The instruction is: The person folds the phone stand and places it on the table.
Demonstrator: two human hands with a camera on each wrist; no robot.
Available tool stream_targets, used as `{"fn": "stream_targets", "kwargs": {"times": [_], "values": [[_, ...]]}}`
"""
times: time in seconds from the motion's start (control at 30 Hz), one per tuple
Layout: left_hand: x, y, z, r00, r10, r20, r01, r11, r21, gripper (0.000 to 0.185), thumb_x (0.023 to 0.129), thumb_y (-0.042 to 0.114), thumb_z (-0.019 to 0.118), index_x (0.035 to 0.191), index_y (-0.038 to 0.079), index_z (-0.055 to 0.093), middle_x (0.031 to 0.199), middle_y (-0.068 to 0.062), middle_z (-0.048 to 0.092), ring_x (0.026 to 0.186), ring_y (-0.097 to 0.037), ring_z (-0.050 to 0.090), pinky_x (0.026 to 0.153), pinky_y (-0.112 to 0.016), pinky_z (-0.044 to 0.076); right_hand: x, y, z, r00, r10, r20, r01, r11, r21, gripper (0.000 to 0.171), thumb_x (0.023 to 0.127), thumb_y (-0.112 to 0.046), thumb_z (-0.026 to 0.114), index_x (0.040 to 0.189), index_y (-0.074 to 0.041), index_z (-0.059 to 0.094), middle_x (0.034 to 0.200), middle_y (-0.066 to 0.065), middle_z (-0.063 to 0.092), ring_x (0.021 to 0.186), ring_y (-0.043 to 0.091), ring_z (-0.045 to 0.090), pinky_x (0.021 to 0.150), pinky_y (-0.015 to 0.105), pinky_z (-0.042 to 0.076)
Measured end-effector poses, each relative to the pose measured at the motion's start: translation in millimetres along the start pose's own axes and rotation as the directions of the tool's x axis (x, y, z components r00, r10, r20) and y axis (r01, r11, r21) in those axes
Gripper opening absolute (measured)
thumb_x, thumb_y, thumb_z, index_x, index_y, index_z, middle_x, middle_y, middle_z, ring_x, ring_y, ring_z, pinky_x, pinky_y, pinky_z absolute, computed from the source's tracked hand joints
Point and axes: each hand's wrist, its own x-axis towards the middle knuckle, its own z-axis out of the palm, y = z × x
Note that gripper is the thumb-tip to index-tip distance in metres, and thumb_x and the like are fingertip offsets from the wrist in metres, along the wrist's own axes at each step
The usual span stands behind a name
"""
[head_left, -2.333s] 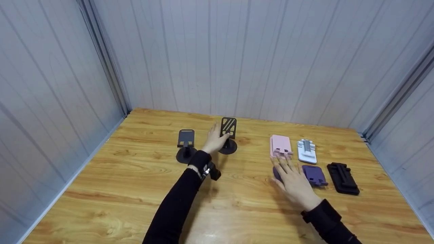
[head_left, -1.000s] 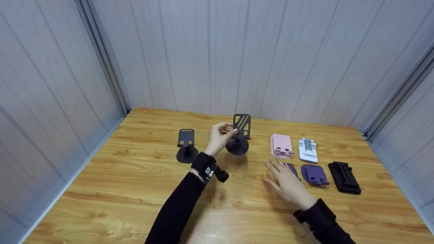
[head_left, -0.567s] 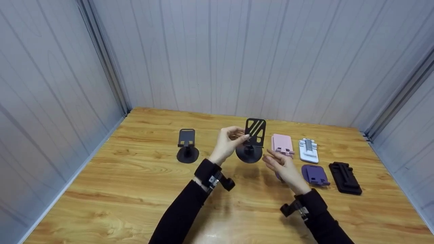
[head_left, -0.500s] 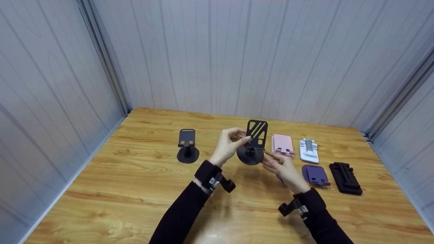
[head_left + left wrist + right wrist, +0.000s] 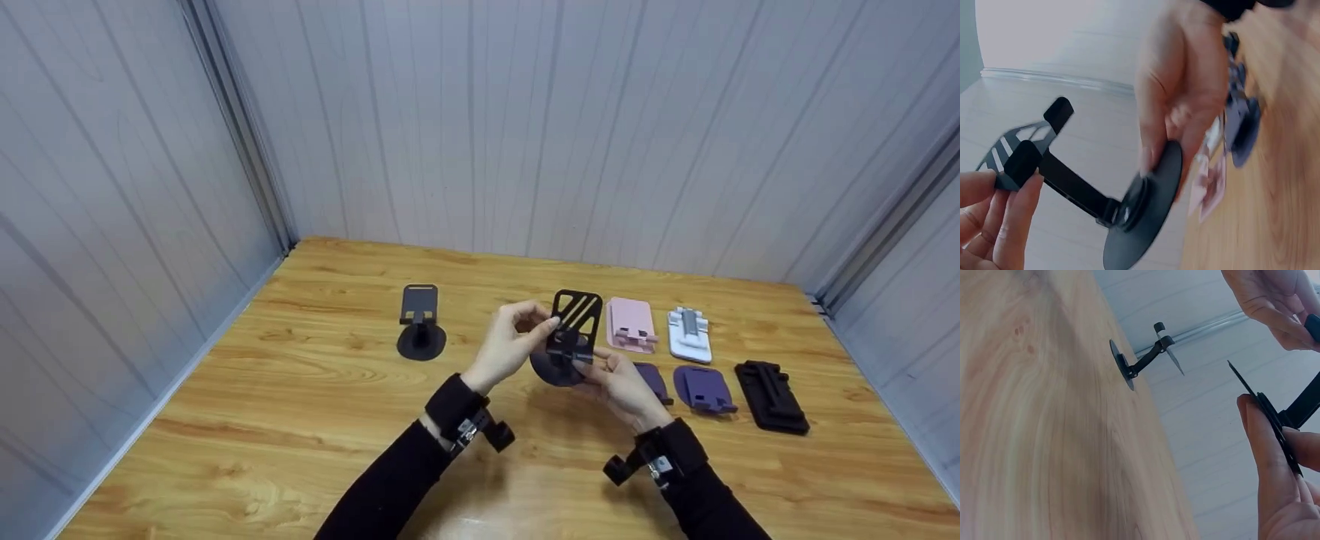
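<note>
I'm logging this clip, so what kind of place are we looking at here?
Probably a panelled test booth or workbench: a wooden table boxed in by grey wall panels, with phone stands laid in rows.

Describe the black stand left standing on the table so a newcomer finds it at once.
On the wooden table, look left of both hands. The upright black stand rises alone from a round base. Unlike the folded stands lying flat at right, it stands erect, untouched.

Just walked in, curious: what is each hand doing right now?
Left hand: pinching the black phone stand by its plate.
Right hand: gripping the same stand's round base.
</note>
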Motion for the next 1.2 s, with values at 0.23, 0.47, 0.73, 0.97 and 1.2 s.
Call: {"fn": "stream_targets", "kwargs": {"times": [0.23,0.47,0.73,0.97,1.2], "values": [[-7.8,-2.8,0.9,1.0,0.023,-0.019,-0.024,0.999,-0.022,0.02,0.096,0.012,0.064,0.086,-0.005,0.068,0.075,-0.023,0.066,0.059,-0.024,0.056,0.058,-0.016,0.047,1.0,-0.2,2.1,0.998,-0.046,-0.051,0.042,0.996,-0.076,0.06,0.099,-0.003,0.055,0.149,0.012,0.027,0.102,0.003,0.077,0.09,0.013,0.073,0.086,0.028,0.06],[-17.7,14.6,0.8,0.999,0.039,0.011,-0.039,0.999,-0.034,0.022,0.097,0.006,0.06,0.084,-0.012,0.063,0.072,-0.031,0.06,0.061,-0.048,0.053,0.058,-0.014,0.043,-0.3,1.1,-2.7,0.994,-0.066,-0.081,0.051,0.982,-0.18,0.058,0.098,0.003,0.053,0.147,0.016,0.026,0.1,0.001,0.076,0.089,0.011,0.073,0.083,0.028,0.06],[-15.9,13.8,3.2,0.997,-0.036,0.072,0.04,0.997,-0.06,0.022,0.097,0.004,0.059,0.084,-0.012,0.061,0.068,-0.016,0.057,0.053,-0.009,0.051,0.05,-0.016,0.048,-2.2,-6.5,-9.5,0.984,-0.141,-0.113,0.106,0.956,-0.272,0.047,0.093,0.006,0.06,0.137,0.011,0.047,0.098,-0.003,0.076,0.09,0.011,0.073,0.081,0.031,0.061],[-10.3,-10.9,4.4,0.976,-0.187,0.112,0.202,0.968,-0.151,0.026,0.097,0.011,0.062,0.086,-0.013,0.062,0.067,0.002,0.057,0.05,-0.004,0.055,0.048,-0.019,0.053,-1.6,-12.2,-5.1,0.951,-0.235,-0.202,0.139,0.906,-0.399,0.04,0.089,0.015,0.057,0.128,0.017,0.053,0.103,0.016,0.074,0.085,0.009,0.073,0.078,0.03,0.062],[-12.4,-14.3,2.7,0.947,-0.268,0.177,0.303,0.927,-0.222,0.027,0.097,0.01,0.062,0.087,-0.015,0.061,0.066,0.002,0.06,0.05,-0.005,0.056,0.049,-0.021,0.056,0.0,-10.6,-1.1,0.903,-0.362,-0.233,0.206,0.838,-0.505,0.03,0.087,0.018,0.059,0.117,0.019,0.06,0.1,0.023,0.072,0.081,0.006,0.072,0.076,0.026,0.062]]}}
